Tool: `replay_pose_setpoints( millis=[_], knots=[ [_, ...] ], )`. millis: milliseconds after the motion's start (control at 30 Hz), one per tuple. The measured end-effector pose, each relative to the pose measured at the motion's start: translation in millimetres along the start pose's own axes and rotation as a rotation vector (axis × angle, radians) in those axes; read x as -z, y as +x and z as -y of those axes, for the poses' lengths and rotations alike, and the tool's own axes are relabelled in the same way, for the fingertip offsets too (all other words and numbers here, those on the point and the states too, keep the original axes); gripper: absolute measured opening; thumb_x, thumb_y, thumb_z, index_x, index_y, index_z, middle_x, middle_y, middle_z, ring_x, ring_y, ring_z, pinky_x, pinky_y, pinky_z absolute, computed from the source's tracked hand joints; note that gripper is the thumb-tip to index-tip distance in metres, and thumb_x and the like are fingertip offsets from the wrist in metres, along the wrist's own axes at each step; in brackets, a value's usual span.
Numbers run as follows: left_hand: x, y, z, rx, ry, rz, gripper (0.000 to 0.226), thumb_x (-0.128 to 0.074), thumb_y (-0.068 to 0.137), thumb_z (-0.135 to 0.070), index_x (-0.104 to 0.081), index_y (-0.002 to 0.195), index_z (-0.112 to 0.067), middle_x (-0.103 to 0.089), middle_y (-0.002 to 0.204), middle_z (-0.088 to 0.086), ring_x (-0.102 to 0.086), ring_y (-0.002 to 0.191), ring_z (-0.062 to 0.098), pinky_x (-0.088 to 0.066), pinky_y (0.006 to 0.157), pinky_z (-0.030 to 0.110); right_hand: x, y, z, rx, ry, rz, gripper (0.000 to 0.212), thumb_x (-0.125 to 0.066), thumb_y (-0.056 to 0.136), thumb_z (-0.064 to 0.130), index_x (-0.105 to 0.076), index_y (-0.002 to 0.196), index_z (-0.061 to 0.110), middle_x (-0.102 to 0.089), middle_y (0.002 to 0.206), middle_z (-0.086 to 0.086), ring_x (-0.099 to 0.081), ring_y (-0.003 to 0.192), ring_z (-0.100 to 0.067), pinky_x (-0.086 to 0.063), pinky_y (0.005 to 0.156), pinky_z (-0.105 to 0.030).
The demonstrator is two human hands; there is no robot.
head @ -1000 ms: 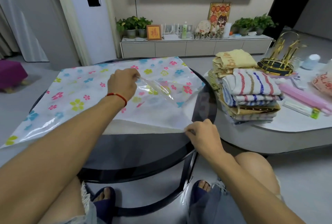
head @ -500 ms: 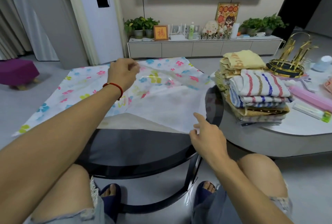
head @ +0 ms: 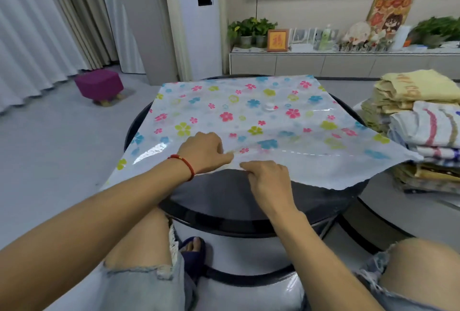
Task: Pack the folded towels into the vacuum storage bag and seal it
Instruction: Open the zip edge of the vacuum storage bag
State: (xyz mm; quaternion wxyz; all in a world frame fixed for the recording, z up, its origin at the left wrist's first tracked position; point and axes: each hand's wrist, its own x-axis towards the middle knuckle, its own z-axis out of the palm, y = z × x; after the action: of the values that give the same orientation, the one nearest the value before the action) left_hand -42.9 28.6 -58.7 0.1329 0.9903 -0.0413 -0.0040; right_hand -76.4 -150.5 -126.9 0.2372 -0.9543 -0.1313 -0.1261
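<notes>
The vacuum storage bag [head: 249, 114], clear plastic printed with coloured flowers, lies spread flat over the round black table [head: 224, 201]. Its round valve [head: 269, 106] faces up near the middle. My left hand [head: 204, 151], with a red bracelet at the wrist, pinches the bag's near edge. Just to its right, my right hand [head: 267, 178] grips the same edge with curled fingers. A stack of folded towels [head: 420, 126], yellow on top and striped ones below, sits at the right on a pale table [head: 398, 208], with the bag's right corner draped against it.
A purple stool [head: 99, 85] stands on the floor at the far left. A low white cabinet [head: 323, 62] with plants and ornaments runs along the back wall. My knees are under the table's near rim.
The view has swung left. My left hand came down from the lifted upper layer to the bag's near edge, and my right hand moved in beside it. The bag now lies flatter.
</notes>
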Motion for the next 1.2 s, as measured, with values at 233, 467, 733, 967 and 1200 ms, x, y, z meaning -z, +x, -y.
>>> replay_pose_setpoints(
  millis=[233, 467, 733, 967, 1200],
  knots=[
    [44, 34, 16, 0.161, -0.323, -0.061, 0.035, -0.049, 0.099, -0.028, -0.069, 0.085, -0.002, -0.073, 0.083, 0.011, -0.072, 0.059, 0.029, -0.063, 0.067, 0.04, 1, -36, -3, -0.031, -0.047, 0.066, 0.027, -0.056, 0.098, 0.012, -0.057, 0.071, 0.017, -0.054, 0.075, 0.001, -0.058, 0.083, -0.028, -0.038, 0.073, -0.04],
    [46, 22, 13, 0.061, -0.331, 0.121, 0.026, -0.056, 0.094, -0.035, -0.059, 0.082, -0.012, -0.068, 0.085, 0.009, -0.071, 0.064, 0.023, -0.062, 0.064, 0.037, 0, 19, 64, 0.101, 0.056, 0.01, 0.026, -0.058, 0.101, 0.018, -0.074, 0.121, 0.019, -0.077, 0.105, -0.011, -0.066, 0.097, -0.039, -0.044, 0.078, -0.039],
    [48, 16, 47, 0.051, -0.3, 0.059, 0.025, -0.058, 0.095, -0.021, -0.069, 0.082, -0.003, -0.072, 0.09, 0.012, -0.073, 0.059, 0.019, -0.063, 0.066, 0.037, -16, -4, 55, 0.117, 0.145, 0.04, 0.019, -0.06, 0.094, 0.007, -0.077, 0.086, 0.004, -0.076, 0.097, -0.016, -0.066, 0.096, -0.04, -0.051, 0.092, -0.047],
    [60, 24, 60, 0.177, -0.694, 0.033, 0.028, -0.056, 0.099, -0.029, -0.072, 0.103, -0.006, -0.067, 0.113, 0.013, -0.07, 0.057, 0.018, -0.061, 0.062, 0.032, -17, -21, 61, 0.122, 0.144, 0.008, 0.012, -0.061, 0.095, 0.016, -0.072, 0.094, 0.019, -0.067, 0.081, -0.001, -0.059, 0.082, -0.03, -0.049, 0.077, -0.041],
    [47, -14, 65, 0.038, -0.112, -0.037, 0.037, -0.07, 0.081, -0.043, -0.069, 0.108, -0.016, -0.07, 0.104, -0.002, -0.065, 0.092, 0.018, -0.053, 0.082, 0.03, -24, 20, 94, 0.186, 0.196, -0.069, 0.017, -0.06, 0.099, 0.014, -0.074, 0.089, 0.012, -0.073, 0.08, -0.014, -0.061, 0.072, -0.04, -0.047, 0.063, -0.042]
  ],
)
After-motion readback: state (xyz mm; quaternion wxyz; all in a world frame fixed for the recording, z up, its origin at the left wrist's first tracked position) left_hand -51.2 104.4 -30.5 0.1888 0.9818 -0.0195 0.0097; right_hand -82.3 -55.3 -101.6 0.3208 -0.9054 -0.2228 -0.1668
